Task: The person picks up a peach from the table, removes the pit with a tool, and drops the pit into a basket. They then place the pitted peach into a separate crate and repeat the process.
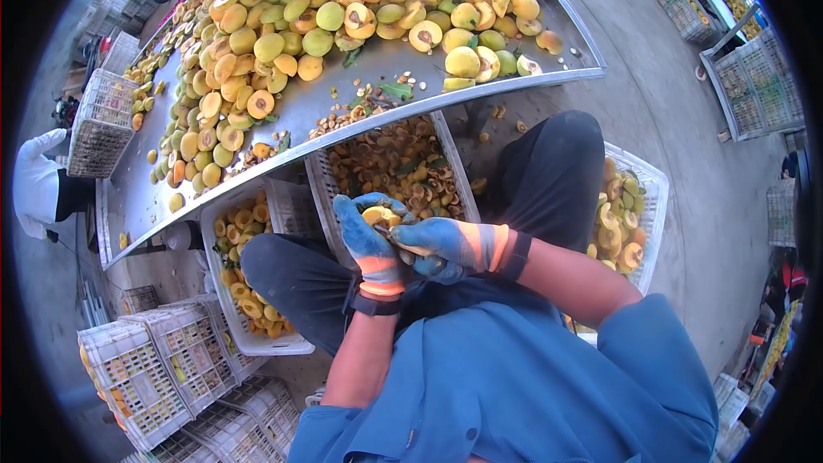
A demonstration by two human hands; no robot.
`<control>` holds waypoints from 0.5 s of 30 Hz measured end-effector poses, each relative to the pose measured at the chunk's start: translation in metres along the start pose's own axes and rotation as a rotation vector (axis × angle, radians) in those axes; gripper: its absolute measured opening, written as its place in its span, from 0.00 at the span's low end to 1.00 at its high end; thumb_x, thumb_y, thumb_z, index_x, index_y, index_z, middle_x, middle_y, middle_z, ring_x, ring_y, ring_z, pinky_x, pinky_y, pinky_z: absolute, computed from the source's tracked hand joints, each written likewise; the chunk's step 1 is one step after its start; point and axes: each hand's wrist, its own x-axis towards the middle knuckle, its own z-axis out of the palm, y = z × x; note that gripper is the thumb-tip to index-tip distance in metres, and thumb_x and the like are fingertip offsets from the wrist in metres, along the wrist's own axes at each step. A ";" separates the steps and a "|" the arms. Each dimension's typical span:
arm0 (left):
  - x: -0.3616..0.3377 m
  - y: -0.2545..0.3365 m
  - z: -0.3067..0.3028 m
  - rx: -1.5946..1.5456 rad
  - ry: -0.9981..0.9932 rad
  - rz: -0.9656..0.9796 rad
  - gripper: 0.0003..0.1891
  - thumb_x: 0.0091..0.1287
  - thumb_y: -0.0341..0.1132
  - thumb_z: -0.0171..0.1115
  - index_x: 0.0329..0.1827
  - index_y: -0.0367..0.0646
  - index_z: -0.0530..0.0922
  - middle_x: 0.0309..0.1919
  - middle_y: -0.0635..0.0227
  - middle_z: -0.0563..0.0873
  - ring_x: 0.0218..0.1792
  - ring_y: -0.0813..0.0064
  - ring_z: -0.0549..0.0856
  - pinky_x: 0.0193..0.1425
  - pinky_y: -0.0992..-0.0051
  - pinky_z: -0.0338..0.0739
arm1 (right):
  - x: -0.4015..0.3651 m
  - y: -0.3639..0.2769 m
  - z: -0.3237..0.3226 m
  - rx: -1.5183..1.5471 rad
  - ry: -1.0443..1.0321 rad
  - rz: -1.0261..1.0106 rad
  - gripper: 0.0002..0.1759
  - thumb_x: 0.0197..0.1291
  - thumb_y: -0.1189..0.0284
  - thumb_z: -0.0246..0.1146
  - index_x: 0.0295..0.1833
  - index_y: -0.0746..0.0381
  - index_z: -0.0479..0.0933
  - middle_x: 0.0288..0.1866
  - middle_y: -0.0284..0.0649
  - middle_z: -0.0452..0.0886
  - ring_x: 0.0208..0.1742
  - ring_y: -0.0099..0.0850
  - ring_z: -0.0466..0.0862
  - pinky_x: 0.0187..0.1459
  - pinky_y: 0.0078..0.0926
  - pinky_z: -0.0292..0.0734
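Note:
My left hand (369,236), in a blue and orange work glove, is closed around a yellow apricot (377,216) that looks cut. Close beside it, my right hand (446,244) in a matching glove grips a small knife (393,237); its thin dark end meets the fruit, and the fingers hide most of the rest. Both hands are held together above my lap. Just beyond them stands a white crate (467,173) with brown pits and scraps in it. A metal-topped table (296,116) carries a big heap of whole and halved apricots (283,43).
Crates of apricot halves flank my legs: one left (296,345), one right (656,214). Stacked crates (159,369) stand at lower left. A person in white (39,180) is by a crate (103,124) at the table's left end. More crates (759,86) stand far right.

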 end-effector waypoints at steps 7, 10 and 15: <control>0.011 -0.006 -0.015 0.058 -0.163 -0.151 0.31 0.82 0.64 0.53 0.35 0.42 0.80 0.29 0.63 0.84 0.31 0.69 0.85 0.41 0.69 0.82 | 0.012 0.018 -0.027 0.388 -0.440 0.061 0.22 0.85 0.49 0.51 0.44 0.56 0.73 0.18 0.27 0.64 0.11 0.19 0.61 0.11 0.18 0.56; 0.021 0.001 -0.023 0.045 -0.246 -0.192 0.26 0.81 0.59 0.58 0.41 0.41 0.79 0.33 0.63 0.84 0.34 0.70 0.86 0.43 0.70 0.83 | 0.017 0.019 -0.030 0.432 -0.458 0.066 0.22 0.85 0.50 0.50 0.45 0.58 0.73 0.17 0.28 0.65 0.09 0.19 0.60 0.10 0.19 0.57; 0.025 0.069 -0.054 1.192 -0.006 0.783 0.17 0.55 0.14 0.65 0.47 0.37 0.76 0.38 0.63 0.86 0.43 0.64 0.89 0.52 0.69 0.83 | 0.007 -0.007 -0.002 0.005 -0.196 -0.069 0.26 0.84 0.48 0.51 0.47 0.60 0.77 0.17 0.30 0.68 0.12 0.21 0.66 0.13 0.23 0.61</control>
